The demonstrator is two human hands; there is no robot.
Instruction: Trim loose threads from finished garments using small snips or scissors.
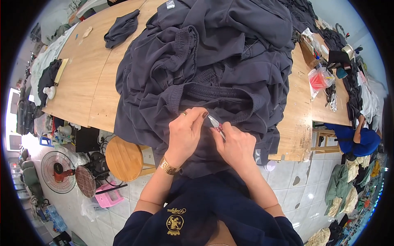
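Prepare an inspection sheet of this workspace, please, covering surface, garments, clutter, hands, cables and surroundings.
Surface: wooden table, scuffed near its right front edge.
Garments: dark heap with a gathered waistband toward its front.
Clutter: red plastic bag, right; loose dark cloth, far left.
Hands: left hand pinching, contents unclear; right hand holding a small pointed tool.
Cables: white cable bundled at right.
Surroundings: fan, round wooden stool and pink stool left; person in blue right.
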